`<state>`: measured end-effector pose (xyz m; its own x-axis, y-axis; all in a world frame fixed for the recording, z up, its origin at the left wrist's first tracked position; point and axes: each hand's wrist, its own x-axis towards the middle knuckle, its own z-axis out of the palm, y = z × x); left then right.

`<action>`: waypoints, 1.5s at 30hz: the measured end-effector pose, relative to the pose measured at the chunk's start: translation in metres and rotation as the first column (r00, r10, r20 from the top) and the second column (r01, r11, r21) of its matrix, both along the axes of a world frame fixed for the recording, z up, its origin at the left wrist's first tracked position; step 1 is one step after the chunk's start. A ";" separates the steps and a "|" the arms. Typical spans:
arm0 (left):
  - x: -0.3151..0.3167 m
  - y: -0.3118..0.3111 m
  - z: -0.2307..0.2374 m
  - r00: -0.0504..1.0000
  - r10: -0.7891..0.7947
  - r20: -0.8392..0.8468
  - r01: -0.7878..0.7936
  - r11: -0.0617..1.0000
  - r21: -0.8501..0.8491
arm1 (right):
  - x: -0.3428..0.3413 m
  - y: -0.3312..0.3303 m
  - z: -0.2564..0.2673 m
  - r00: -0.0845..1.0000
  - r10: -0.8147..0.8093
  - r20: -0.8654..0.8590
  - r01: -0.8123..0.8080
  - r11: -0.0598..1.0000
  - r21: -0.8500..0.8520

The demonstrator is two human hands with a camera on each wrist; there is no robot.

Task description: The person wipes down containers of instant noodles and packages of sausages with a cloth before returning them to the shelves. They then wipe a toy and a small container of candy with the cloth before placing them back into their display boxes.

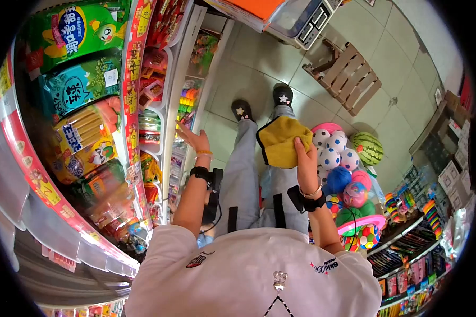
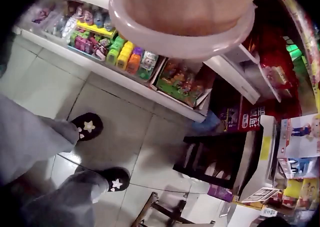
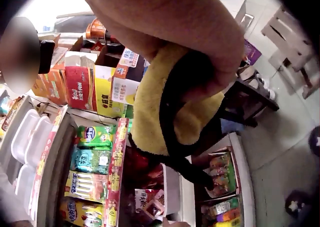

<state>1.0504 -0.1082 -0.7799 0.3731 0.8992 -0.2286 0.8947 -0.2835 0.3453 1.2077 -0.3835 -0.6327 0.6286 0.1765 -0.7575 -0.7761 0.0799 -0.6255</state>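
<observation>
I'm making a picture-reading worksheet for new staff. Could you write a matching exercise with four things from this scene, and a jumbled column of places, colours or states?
Things:
1. Cloth
2. Left hand
3. Shoes
4. Slatted seat

Places, colours or states:
A. dark, star-decorated
B. brown, standing on the tiled floor
C. yellow with a dark edge, held by the right hand
D. beside the shelves, holding nothing

Right pairs: 1-C, 2-D, 3-A, 4-B.
</observation>
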 end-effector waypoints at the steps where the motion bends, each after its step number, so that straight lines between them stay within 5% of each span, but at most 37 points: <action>1: -0.007 -0.001 -0.004 1.000 -0.009 -0.015 0.009 1.000 -0.008 | 0.000 0.002 0.003 1.000 -0.009 -0.008 0.009 1.000 -0.009; 3: -0.029 0.005 -0.022 0.994 -0.111 -0.007 0.112 0.993 0.044 | -0.004 -0.001 -0.001 1.000 0.012 -0.010 -0.012 1.000 -0.003; 6: -0.056 0.026 -0.040 0.970 -0.021 0.241 0.120 0.906 -0.405 | -0.006 -0.004 -0.001 1.000 0.014 -0.019 -0.014 0.999 -0.045; 7: -0.051 0.017 -0.040 0.944 -0.002 0.330 0.107 0.948 -0.300 | -0.006 -0.004 -0.001 1.000 0.008 -0.021 -0.009 0.998 -0.067; 10: -0.043 0.012 -0.025 0.962 -0.029 0.273 0.159 0.870 -0.467 | -0.011 -0.003 -0.003 0.999 -0.044 -0.012 0.043 0.994 -0.101; 14: -0.030 -0.016 -0.016 0.999 -0.005 0.050 0.038 0.710 -0.704 | -0.016 0.007 -0.006 0.991 -0.129 0.024 0.130 0.991 -0.027; 17: -0.032 -0.053 -0.025 0.922 -0.115 0.369 0.346 0.670 -0.657 | -0.019 0.028 -0.001 0.978 -0.207 0.036 0.208 0.978 -0.020; 21: -0.027 -0.095 -0.028 0.933 -0.092 0.347 0.323 0.638 -0.699 | -0.023 0.057 -0.008 0.954 -0.300 0.006 0.300 0.954 0.019; 23: -0.028 -0.106 -0.030 0.957 -0.082 0.279 0.275 0.567 -0.777 | -0.023 0.070 -0.034 0.970 -0.213 0.115 0.218 0.976 -0.031; 26: -0.002 -0.099 -0.008 0.951 -0.276 0.139 0.272 0.536 -0.799 | -0.003 0.077 -0.052 0.970 0.073 0.233 -0.037 0.987 -0.154; 27: -0.010 -0.101 -0.024 0.935 -0.216 0.280 0.353 0.606 -0.713 | 0.011 0.083 -0.064 0.944 0.182 0.275 -0.130 0.971 -0.199; 31: -0.005 -0.083 -0.109 0.866 -0.150 0.477 0.467 0.581 -0.667 | 0.068 0.087 -0.125 0.707 0.497 0.503 -0.188 0.818 -0.544; 34: 0.036 -0.051 -0.161 0.916 -0.176 0.361 0.386 0.629 -0.675 | 0.130 0.096 -0.163 0.409 0.729 0.549 -0.233 0.665 -0.710; 36: 0.061 -0.033 -0.211 0.877 -0.178 0.446 0.434 0.689 -0.580 | 0.164 0.110 -0.195 0.073 0.941 0.331 -0.222 0.339 -0.914; 37: 0.071 -0.026 -0.241 0.839 -0.181 0.513 0.474 0.707 -0.525 | 0.173 0.124 -0.204 -0.034 0.899 0.436 -0.227 0.418 -0.880; 38: 0.079 -0.017 -0.273 0.797 -0.187 0.574 0.506 0.726 -0.466 | 0.181 0.135 -0.232 -0.149 0.908 0.391 -0.216 0.355 -0.909; 40: 0.102 0.001 -0.335 0.715 0.122 0.688 0.449 0.674 -0.586 | 0.193 0.160 -0.289 -0.371 0.885 0.283 -0.186 0.228 -0.956; 44: 0.176 0.008 -0.385 0.488 0.210 0.847 0.461 0.762 -0.455 | 0.172 0.226 -0.371 -0.447 0.828 0.339 -0.201 0.276 -0.940; 45: 0.195 0.013 -0.376 0.461 0.070 0.885 0.491 0.810 -0.320 | 0.171 0.239 -0.387 -0.471 0.809 0.351 -0.140 0.324 -0.936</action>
<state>1.2456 -0.0950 -1.1556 0.7823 0.6219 -0.0353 0.0180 0.0341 0.9993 1.3784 -0.1445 -1.0192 0.3386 0.9371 0.0850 0.8993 -0.2957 -0.3222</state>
